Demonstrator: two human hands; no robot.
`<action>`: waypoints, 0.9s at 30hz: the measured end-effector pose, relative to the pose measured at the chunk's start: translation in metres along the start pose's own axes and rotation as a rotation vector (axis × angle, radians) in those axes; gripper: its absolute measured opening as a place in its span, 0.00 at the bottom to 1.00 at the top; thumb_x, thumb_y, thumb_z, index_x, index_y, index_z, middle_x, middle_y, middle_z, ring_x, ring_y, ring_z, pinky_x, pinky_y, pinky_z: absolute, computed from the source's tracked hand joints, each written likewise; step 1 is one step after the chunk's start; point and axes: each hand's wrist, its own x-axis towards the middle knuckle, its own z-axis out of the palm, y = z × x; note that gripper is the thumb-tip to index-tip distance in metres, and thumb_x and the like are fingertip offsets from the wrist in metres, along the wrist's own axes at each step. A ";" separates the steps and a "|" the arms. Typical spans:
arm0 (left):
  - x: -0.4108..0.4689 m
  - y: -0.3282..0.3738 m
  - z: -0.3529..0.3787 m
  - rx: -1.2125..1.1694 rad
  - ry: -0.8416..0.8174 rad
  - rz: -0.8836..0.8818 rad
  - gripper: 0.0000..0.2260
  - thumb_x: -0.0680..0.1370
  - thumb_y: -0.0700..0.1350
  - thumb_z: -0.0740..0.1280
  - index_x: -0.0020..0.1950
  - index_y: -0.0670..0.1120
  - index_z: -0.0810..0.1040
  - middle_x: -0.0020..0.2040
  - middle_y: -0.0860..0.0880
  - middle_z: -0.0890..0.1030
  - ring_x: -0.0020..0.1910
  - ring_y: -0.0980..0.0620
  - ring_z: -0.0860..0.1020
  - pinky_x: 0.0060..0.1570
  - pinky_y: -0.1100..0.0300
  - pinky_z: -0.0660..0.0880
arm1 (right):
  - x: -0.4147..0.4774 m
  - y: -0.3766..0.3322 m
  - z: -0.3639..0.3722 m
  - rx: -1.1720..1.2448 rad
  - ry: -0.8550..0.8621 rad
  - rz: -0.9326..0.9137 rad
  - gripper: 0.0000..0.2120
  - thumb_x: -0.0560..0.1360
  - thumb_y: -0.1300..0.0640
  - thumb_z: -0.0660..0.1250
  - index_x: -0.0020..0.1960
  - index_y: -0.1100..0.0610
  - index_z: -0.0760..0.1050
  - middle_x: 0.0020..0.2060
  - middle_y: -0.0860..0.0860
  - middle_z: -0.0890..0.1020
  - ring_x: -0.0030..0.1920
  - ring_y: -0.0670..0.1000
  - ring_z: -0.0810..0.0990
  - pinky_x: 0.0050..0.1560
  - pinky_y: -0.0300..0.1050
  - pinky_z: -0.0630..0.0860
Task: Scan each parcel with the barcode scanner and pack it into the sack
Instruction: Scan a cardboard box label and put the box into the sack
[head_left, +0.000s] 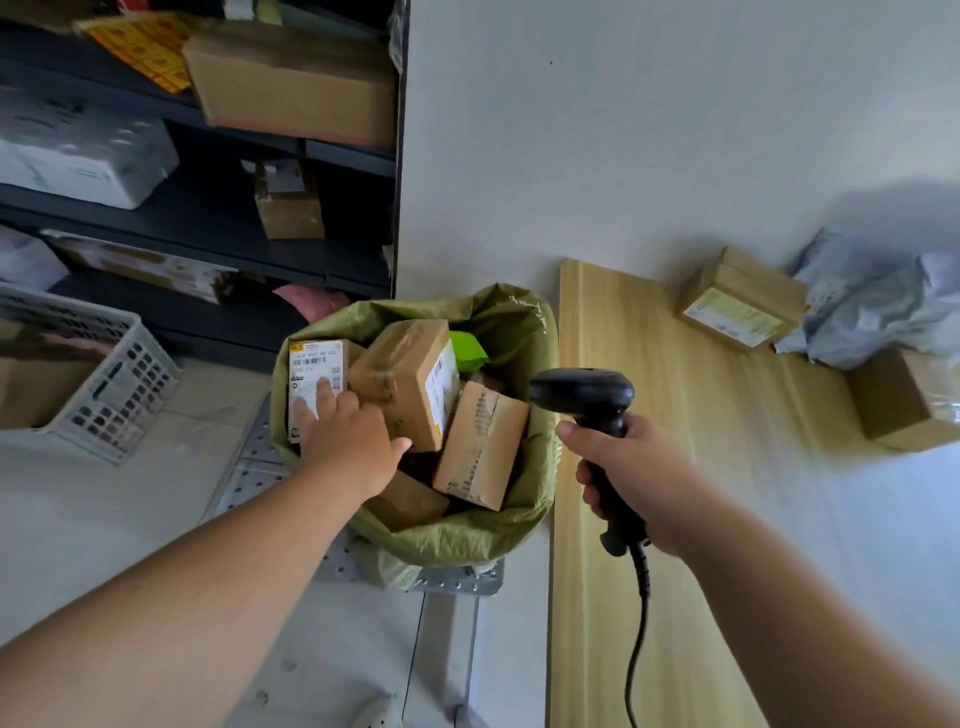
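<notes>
A green sack (514, 332) stands open on the floor, filled with several cardboard parcels. At its left side a parcel with a white barcode label (311, 366) stands upright. My left hand (353, 434) rests on that label with straight fingers, thumb out toward a brown box (400, 374). Another brown box (480, 441) leans at the sack's right. My right hand (631, 478) grips the handle of a black barcode scanner (582, 392), its head level with the sack's right rim and its cable hanging down.
A wooden table (639, 364) at the right carries brown boxes (740, 304) (904, 400) and grey mailer bags (878, 306). Dark shelving (332, 156) with parcels stands at the back left. A white plastic crate (119, 384) sits on the left. The sack stands on a perforated metal plate (249, 467).
</notes>
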 end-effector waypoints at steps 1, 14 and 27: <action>-0.002 0.001 -0.004 0.051 -0.004 0.026 0.26 0.78 0.65 0.53 0.65 0.49 0.72 0.71 0.44 0.68 0.74 0.41 0.58 0.70 0.40 0.53 | -0.001 0.000 -0.002 -0.001 -0.004 -0.006 0.11 0.78 0.55 0.70 0.52 0.62 0.74 0.29 0.54 0.76 0.25 0.49 0.73 0.28 0.41 0.73; -0.050 0.074 -0.059 -0.101 0.417 0.407 0.15 0.81 0.56 0.57 0.53 0.47 0.74 0.51 0.48 0.78 0.52 0.46 0.75 0.43 0.54 0.69 | -0.042 0.022 -0.079 0.017 0.080 -0.051 0.10 0.77 0.51 0.70 0.48 0.58 0.74 0.33 0.54 0.77 0.29 0.50 0.74 0.30 0.41 0.74; -0.127 0.334 -0.086 -0.239 0.381 0.637 0.24 0.80 0.56 0.59 0.73 0.47 0.65 0.67 0.46 0.72 0.65 0.46 0.70 0.60 0.52 0.70 | -0.051 0.120 -0.310 0.197 0.278 -0.092 0.09 0.77 0.52 0.71 0.51 0.56 0.75 0.34 0.54 0.77 0.28 0.50 0.75 0.31 0.44 0.74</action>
